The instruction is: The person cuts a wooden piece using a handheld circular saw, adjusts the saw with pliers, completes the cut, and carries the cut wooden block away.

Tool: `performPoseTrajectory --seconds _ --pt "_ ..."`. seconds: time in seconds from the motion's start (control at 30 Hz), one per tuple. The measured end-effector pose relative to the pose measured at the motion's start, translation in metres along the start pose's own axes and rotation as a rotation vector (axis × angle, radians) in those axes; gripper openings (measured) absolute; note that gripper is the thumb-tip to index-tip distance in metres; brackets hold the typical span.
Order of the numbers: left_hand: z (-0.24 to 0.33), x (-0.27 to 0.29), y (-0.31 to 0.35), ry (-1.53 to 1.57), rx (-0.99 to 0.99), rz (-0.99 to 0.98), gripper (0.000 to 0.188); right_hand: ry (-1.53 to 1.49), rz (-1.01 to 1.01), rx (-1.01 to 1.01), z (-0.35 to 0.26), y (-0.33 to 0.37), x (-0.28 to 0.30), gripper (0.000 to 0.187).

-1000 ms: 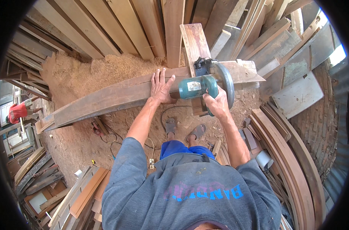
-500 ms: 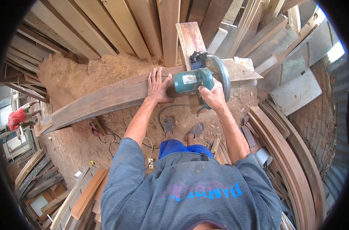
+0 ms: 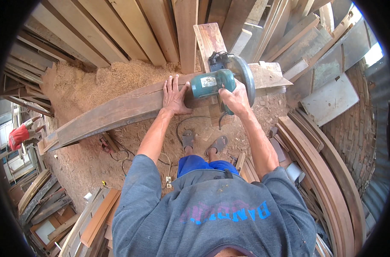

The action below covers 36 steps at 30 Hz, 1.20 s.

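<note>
- Saw (image 3: pixel 207 84), teal-bodied with a round grey guard (image 3: pixel 245 77), sits right of the frame's centre, in the upper half, over a long dark timber (image 3: pixel 118 110). It looks heavy and rigid, with the weight probably toward the motor; the smooth casing could turn slick under dust.
- Best hold: the rear handle, where the right hand (image 3: pixel 235 97) is wrapped around it, fingers closed. Whether a finger rests on a trigger cannot be told. The guard side is no place for fingers.
- Timber: slopes from the lower left up toward the saw – thick, stiff, likely heavy and hard to shift, rough enough for a palm to grip. A crack runs along its upper face, so it may be weaker there. Its broad face, well away from the guard, suits a steadying palm.
- Left hand (image 3: pixel 174 97): laid on that face with fingers spread, clasping nothing, just beside the motor end.
- Crosswise board (image 3: pixel 208 38): shows above and below the saw; how it meets the timber is hidden.
- Farther out: sawdust (image 3: pixel 100 79) heaped at upper left, upright planks (image 3: pixel 135 30) along the top, curved beams (image 3: pixel 321 165) at right – and another person's red shirt (image 3: pixel 18 137) at far left.
</note>
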<state>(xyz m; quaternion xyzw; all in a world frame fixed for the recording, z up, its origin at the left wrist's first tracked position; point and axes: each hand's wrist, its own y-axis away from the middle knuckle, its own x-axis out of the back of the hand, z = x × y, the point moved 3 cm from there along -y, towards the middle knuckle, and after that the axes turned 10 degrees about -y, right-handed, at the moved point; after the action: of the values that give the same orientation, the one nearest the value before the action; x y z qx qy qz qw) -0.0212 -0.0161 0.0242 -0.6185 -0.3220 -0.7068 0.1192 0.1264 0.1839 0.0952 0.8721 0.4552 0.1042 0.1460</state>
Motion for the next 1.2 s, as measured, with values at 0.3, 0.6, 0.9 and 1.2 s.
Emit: performPoseTrajectory --seconds 0.3,0.6,0.9,1.2 --pt "-0.002 -0.005 -0.002 -0.036 -0.019 -0.003 0.125 -0.038 -0.009 0.009 -0.003 -0.010 -0.002 0.027" --pt "0.000 -0.002 -0.001 -0.012 -0.016 0.006 0.118 -0.068 -0.014 0.100 -0.002 -0.024 -0.004 0.015" --pt "-0.001 -0.002 0.000 -0.024 -0.021 0.017 0.118 -0.066 -0.013 0.065 -0.009 -0.036 -0.007 0.018" --pt "0.003 0.005 0.000 -0.007 -0.034 -0.016 0.117 -0.040 -0.018 0.062 -0.018 -0.049 -0.008 0.025"
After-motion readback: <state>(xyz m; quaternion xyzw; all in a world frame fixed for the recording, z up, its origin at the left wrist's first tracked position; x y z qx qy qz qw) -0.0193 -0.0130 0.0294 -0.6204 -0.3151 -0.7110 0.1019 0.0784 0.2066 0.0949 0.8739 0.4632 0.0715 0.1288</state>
